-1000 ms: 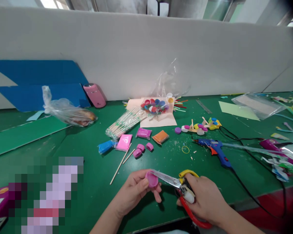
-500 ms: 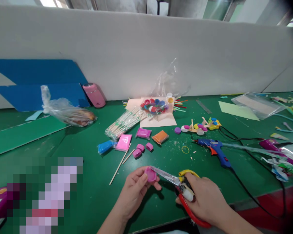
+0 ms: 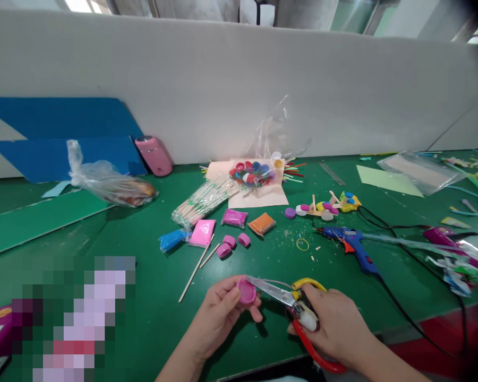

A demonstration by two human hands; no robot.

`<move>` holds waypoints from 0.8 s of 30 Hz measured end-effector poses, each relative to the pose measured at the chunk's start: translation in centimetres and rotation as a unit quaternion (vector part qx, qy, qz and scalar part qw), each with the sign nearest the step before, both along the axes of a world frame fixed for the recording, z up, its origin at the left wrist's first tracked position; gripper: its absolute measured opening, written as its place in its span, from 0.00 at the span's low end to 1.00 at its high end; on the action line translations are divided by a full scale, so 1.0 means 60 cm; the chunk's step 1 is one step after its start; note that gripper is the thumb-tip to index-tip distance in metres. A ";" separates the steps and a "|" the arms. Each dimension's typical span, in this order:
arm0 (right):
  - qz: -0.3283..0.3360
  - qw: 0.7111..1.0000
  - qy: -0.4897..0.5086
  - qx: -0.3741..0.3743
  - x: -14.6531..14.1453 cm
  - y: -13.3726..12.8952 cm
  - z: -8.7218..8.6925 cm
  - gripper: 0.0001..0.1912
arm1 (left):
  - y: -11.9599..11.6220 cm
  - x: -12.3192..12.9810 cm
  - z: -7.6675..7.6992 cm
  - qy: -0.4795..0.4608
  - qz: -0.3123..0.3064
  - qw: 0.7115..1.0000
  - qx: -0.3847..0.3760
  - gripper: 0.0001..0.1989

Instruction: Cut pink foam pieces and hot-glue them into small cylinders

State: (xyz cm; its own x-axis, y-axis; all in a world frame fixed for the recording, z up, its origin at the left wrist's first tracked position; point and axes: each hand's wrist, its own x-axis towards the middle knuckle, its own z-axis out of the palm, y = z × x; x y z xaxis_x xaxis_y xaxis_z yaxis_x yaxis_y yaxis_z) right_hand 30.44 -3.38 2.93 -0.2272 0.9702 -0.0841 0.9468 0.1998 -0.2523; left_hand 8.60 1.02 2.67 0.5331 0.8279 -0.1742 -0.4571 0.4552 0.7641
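My left hand pinches a pink bottle cap, its hollow side turned up toward me. In my right hand are scissors with one yellow and one red handle. Their blades are slightly parted, and the tips meet the cap's upper rim. A white piece with a bit of wood shows beside the scissors' pivot, against my right fingers; how it is held is unclear. Beyond my left hand, several pink caps lie on the green table, near two wooden sticks.
A blue glue gun with a trailing cord lies right. Behind are clay packets, bagged wooden sticks, a bag of coloured caps and a small cap-and-stick model. A pink bottle leans at the back wall.
The scissor blades have parted a little. My left hand and the pink cap have shifted slightly down toward me. Things on the table stay where they were.
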 end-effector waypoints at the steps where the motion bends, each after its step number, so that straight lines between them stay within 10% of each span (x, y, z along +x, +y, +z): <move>1: 0.001 1.000 -0.003 0.000 0.001 0.000 0.000 0.19 | 0.000 -0.001 0.000 0.001 -0.001 1.000 0.001 0.11; 18: 0.019 1.000 -0.019 -0.003 0.007 0.007 0.007 0.20 | 0.004 -0.003 -0.002 -0.030 -0.086 0.996 -0.018 0.13; 24: -0.083 0.996 -0.024 -0.018 0.027 0.030 0.012 0.18 | 0.002 0.001 -0.009 -0.079 -0.054 0.994 -0.050 0.16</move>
